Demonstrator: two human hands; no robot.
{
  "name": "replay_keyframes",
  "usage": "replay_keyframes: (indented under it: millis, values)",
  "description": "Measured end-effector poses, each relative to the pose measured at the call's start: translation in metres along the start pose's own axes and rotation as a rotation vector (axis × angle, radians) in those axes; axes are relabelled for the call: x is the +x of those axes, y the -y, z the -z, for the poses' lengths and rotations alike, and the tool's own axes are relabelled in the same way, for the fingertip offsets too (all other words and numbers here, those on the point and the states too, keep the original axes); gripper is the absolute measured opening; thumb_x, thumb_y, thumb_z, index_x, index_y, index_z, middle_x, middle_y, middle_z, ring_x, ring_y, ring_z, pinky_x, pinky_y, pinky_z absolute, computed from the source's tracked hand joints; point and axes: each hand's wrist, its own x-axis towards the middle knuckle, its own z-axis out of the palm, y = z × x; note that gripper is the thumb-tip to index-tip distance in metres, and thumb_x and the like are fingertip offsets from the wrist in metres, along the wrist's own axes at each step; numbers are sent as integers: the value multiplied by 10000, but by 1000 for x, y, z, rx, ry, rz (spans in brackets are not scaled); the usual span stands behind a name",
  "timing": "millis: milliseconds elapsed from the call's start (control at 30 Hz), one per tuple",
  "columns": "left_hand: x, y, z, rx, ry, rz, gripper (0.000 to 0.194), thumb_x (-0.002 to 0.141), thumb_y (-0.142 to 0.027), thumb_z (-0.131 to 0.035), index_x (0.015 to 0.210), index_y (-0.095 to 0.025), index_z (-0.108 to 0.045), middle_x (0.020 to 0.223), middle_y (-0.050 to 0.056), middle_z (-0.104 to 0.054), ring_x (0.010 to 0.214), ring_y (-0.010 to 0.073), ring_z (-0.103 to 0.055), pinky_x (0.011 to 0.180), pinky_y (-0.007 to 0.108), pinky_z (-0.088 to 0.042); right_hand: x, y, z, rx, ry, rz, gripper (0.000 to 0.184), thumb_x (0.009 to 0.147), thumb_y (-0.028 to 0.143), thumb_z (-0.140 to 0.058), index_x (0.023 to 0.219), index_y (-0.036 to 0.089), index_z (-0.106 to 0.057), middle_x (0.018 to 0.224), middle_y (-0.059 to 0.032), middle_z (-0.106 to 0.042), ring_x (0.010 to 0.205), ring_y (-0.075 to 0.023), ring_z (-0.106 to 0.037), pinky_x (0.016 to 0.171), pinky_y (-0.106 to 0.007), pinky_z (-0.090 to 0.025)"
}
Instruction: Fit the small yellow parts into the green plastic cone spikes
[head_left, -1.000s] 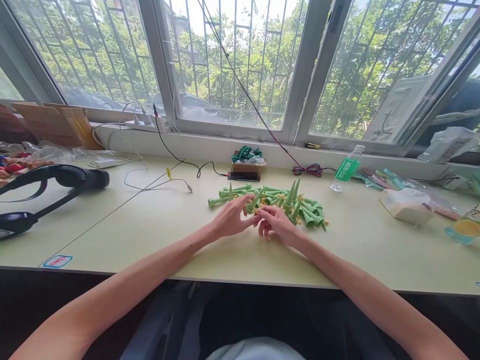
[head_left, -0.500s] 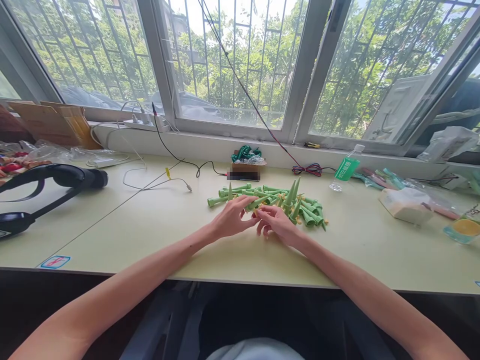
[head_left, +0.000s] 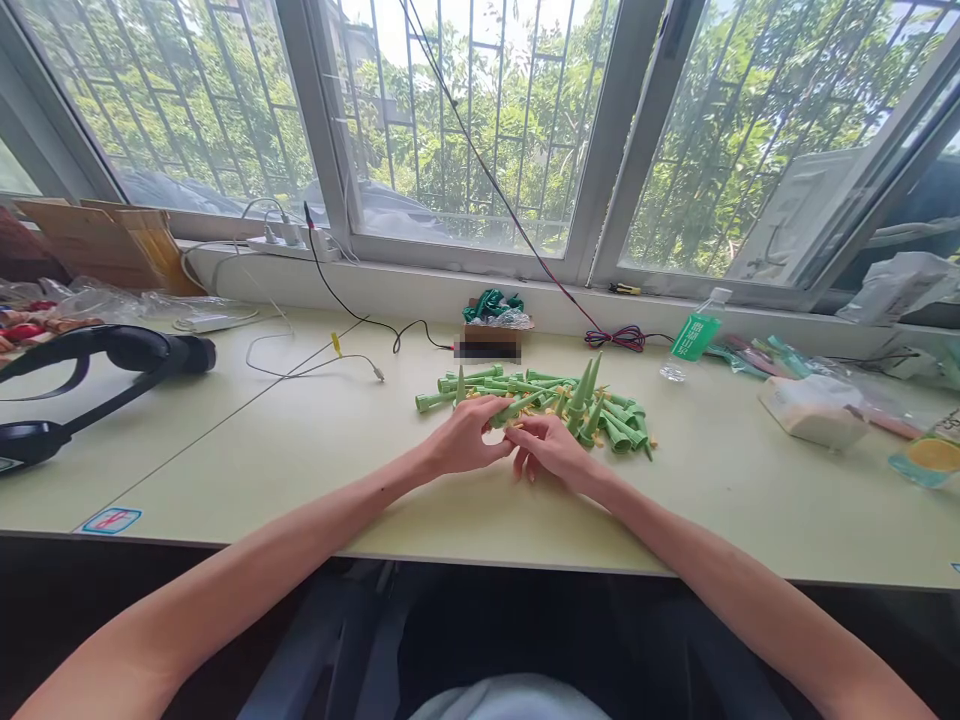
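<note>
My left hand (head_left: 471, 436) is closed around a green pointed cone (head_left: 517, 409), its tip slanting up to the right. Close against the cone's wide end, my right hand (head_left: 550, 448) has thumb and forefinger pinched together. Whatever lies between those fingertips is too small and covered to make out. Behind and to the right of both hands spreads a pile of green cones (head_left: 619, 432), most lying down. A few cones (head_left: 579, 398) stand upright with their points up. Small yellow-orange bits (head_left: 598, 440) are scattered among the pile.
A small box with green stuff (head_left: 495, 318) sits behind the pile. To the right are a water bottle (head_left: 691, 340), a tissue pack (head_left: 811, 410) and a cup (head_left: 930, 458). On the left lie a black headset (head_left: 112, 365) and a white cable (head_left: 300, 374).
The fingers of my right hand have shifted slightly, with the loose lower fingers drawn closer together. My left hand keeps the cone in nearly the same place.
</note>
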Motion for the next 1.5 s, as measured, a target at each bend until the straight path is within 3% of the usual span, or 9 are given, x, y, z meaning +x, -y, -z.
replay_keyframes:
  millis: [300,633,800,1100,1267,1500]
  values:
    - [1,-4,1,-14,42,-17,86,788,-256,-588,823,-178,-572,701,-15,-543,606,111,-432,561,234,-374,-2,4,-1,-39,-31,-19,410,781,531,-675,651,152,-588,538,11,-589,423,-138,-616,375,-208,-409]
    - [-1,-2,-4,48,61,0,165,795,-341,-614,817,-181,-578,689,-12,-535,600,121,-425,562,249,-355,-3,1,-1,-202,-113,30,345,822,419,-617,581,174,-588,545,-11,-627,397,-138,-596,370,-229,-403]
    - [-3,-2,-5,114,83,15,201,782,-352,-620,753,-190,-505,663,-22,-521,593,125,-433,552,254,-329,-5,3,-2,-289,-131,49,340,822,339,-595,519,184,-577,426,3,-572,363,-140,-562,387,-240,-408]
    - [-4,-2,-6,230,109,-6,255,799,-390,-590,726,-203,-432,650,-20,-528,562,136,-457,518,264,-285,-8,6,-4,-341,-122,91,342,830,321,-583,514,198,-542,402,25,-548,343,-118,-517,396,-235,-391]
    - [-5,-2,-6,242,104,5,251,805,-389,-587,728,-205,-434,641,-14,-536,557,145,-480,514,269,-287,-7,5,-3,-313,-109,93,340,835,353,-597,536,197,-562,421,25,-555,350,-120,-522,405,-239,-408]
    - [-5,-3,-6,197,97,28,175,832,-344,-560,783,-204,-467,670,-16,-552,583,144,-519,535,260,-325,-5,4,-2,-137,-52,26,446,832,560,-602,607,175,-588,456,10,-579,377,-130,-574,372,-216,-383]
